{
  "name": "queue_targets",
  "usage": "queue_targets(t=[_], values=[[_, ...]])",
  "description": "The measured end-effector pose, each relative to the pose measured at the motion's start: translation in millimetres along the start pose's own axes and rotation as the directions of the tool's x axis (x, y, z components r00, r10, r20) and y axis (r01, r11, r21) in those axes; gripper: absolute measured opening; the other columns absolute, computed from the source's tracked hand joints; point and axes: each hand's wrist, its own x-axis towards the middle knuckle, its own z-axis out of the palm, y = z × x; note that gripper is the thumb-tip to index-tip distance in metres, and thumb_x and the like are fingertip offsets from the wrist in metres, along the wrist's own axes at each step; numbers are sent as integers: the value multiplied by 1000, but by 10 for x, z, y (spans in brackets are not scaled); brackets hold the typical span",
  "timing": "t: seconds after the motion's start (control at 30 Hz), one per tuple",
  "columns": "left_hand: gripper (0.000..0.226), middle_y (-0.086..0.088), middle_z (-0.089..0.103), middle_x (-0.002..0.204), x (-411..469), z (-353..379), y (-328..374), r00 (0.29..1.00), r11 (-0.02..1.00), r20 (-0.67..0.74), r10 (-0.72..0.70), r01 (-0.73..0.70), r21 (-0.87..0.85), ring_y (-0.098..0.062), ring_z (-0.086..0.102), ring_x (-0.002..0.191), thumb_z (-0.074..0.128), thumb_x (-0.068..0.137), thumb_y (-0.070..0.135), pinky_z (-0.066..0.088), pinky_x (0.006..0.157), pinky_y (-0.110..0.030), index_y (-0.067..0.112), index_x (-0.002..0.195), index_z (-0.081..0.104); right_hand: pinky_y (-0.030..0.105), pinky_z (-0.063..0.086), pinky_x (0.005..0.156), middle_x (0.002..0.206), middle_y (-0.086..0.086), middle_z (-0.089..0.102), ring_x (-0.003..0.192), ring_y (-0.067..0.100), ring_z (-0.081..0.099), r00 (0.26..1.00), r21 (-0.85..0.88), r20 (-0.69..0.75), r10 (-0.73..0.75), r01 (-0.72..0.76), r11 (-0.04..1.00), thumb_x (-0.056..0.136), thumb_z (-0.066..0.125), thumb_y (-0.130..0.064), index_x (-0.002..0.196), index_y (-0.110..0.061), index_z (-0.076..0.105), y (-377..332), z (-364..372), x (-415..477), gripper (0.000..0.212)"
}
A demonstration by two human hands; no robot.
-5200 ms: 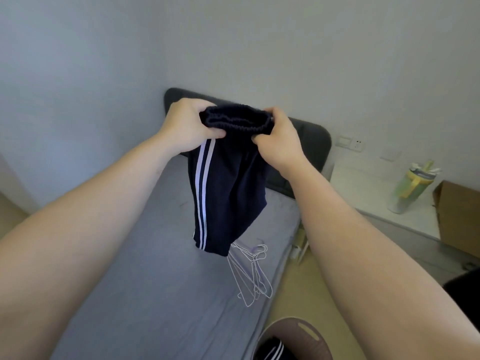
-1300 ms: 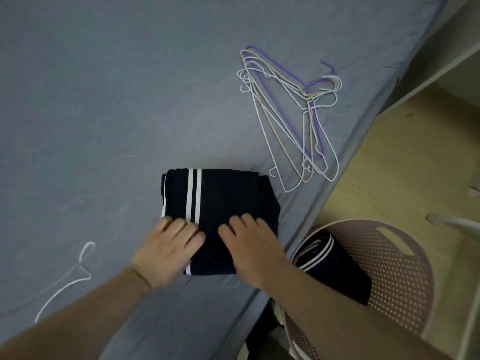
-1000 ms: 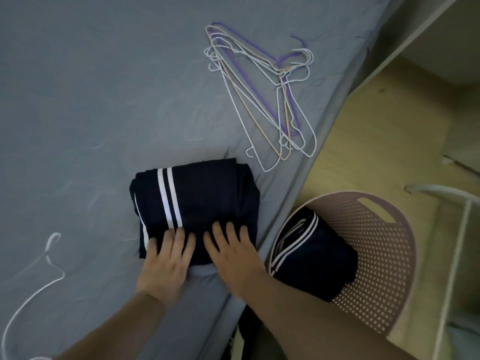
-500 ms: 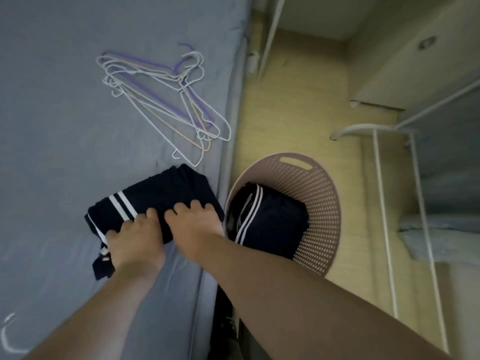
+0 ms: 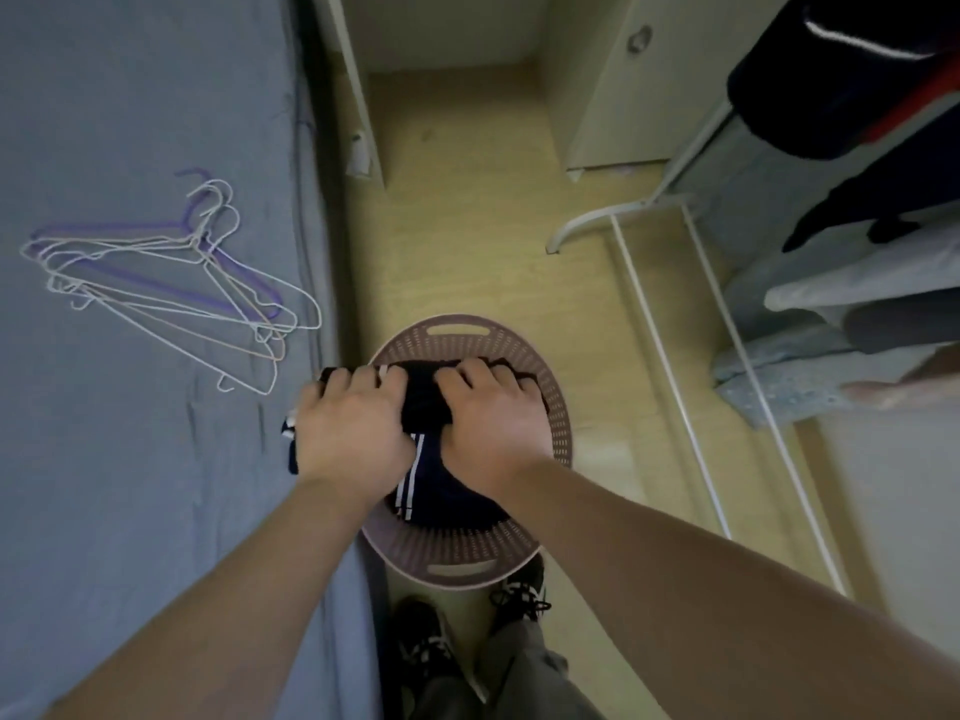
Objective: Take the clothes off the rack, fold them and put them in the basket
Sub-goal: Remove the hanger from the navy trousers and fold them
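Both hands are on the job here. The left hand [image 5: 353,433] and right hand [image 5: 488,418] sit side by side, knuckles up, fingers curled over the far edge of the folded navy garment [image 5: 423,402] and grasping it between them. The thumbs are tucked out of sight underneath.

The bundle hangs right over the round pinkish laundry basket [image 5: 560,433], inside the ring of its rim. Its left end pokes out past the left hand, over the edge of the bed [image 5: 130,485], with a flash of white stripe showing by the knuckles.

Down in the basket there's a second navy garment [image 5: 436,493], twin white stripes running along it, directly below the wrists. I can't tell whether the held bundle touches it or sits just above it.

The basket stands on the yellowish wood floor [image 5: 467,241], snug against the side of the bed, one handle slot at the far rim and one at the near rim.

On the grey-blue sheet, a loose pile of wire hangers [image 5: 171,283], white, peach and purple, lies well apart from the hands.

To the right stands the white clothes rack [image 5: 670,330], with dark clothes [image 5: 857,96] hanging on it at the upper right.

At the bottom, the person's black shoes [image 5: 519,595] stand just beside the basket's near rim.
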Motion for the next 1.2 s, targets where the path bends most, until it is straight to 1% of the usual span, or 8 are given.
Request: queue_targets(t=[0.13, 0.47, 0.73, 0.87, 1.0, 1.03, 1.13, 1.2], values=[[54, -7, 67, 93, 170, 296, 272, 987, 987, 15, 159, -160, 34, -33, 61, 89, 72, 57, 23, 43, 77, -43, 16, 110, 65, 49, 41, 100, 145, 6, 40, 128, 33, 44, 995, -3, 78, 56, -56, 998, 96, 54, -33, 148, -24, 33, 430, 201, -64, 57], [52, 2, 64, 115, 547, 641, 440, 931, 981, 310, 193, -178, -75, -23, 56, 112, 62, 76, 25, 36, 92, -38, 26, 127, 52, 45, 46, 99, 140, 4, 47, 124, 31, 50, 955, 93, 282, 97, -128, 987, 96, 51, -33, 149, -29, 37, 887, 540, 281, 55], [69, -12, 63, 115, 359, 883, 344, 927, 924, 41, 374, -376, 68, -33, 60, 99, 80, 57, 10, 47, 76, -43, 10, 123, 59, 45, 40, 105, 148, 7, 36, 132, 32, 39, 992, -19, 93, 87, -86, 996, 91, 63, -25, 150, -23, 31, 873, 727, 183, 67], [89, -13, 54, 127, 254, 1383, 279, 812, 821, 309, 496, -554, 137, -32, 55, 108, 85, 57, 18, 49, 80, -42, 9, 136, 44, 47, 33, 109, 152, 11, 26, 137, 34, 29, 964, -173, 258, 59, -15, 985, 87, 68, -24, 152, -20, 20, 913, 1313, 107, 81], [70, -7, 46, 137, 243, 1890, 231, 465, 742, 792, 395, -670, 22, -28, 52, 120, 61, 93, 35, 43, 85, -37, 16, 150, 25, 47, 38, 103, 143, 12, 43, 126, 33, 46, 742, -178, 668, 61, 79, 981, 88, 63, -21, 147, -19, 38, 865, 1931, 54, 64], [61, -7, 49, 134, 231, 1952, 233, 459, 759, 801, 384, -651, 9, -27, 53, 118, 57, 96, 32, 44, 84, -37, 16, 148, 30, 46, 39, 100, 137, 11, 49, 122, 32, 50, 718, -168, 693, 65, 73, 983, 89, 60, -20, 142, -18, 45, 852, 2010, 57, 54], [53, -7, 51, 130, 226, 2068, 254, 603, 789, 686, 407, -610, 68, -26, 53, 116, 56, 93, 16, 45, 89, -37, 15, 143, 38, 43, 41, 95, 130, 11, 53, 118, 30, 52, 769, -144, 630, 107, -19, 989, 92, 54, -15, 135, -15, 49, 806, 2105, 134, 43], [54, -7, 49, 133, 259, 2136, 284, 630, 787, 657, 414, -610, 89, -26, 50, 119, 59, 91, 15, 43, 92, -37, 13, 142, 39, 41, 42, 95, 131, 11, 52, 118, 29, 51, 786, -130, 608, 111, -39, 991, 93, 53, -15, 137, -14, 47, 765, 2126, 223, 44]])
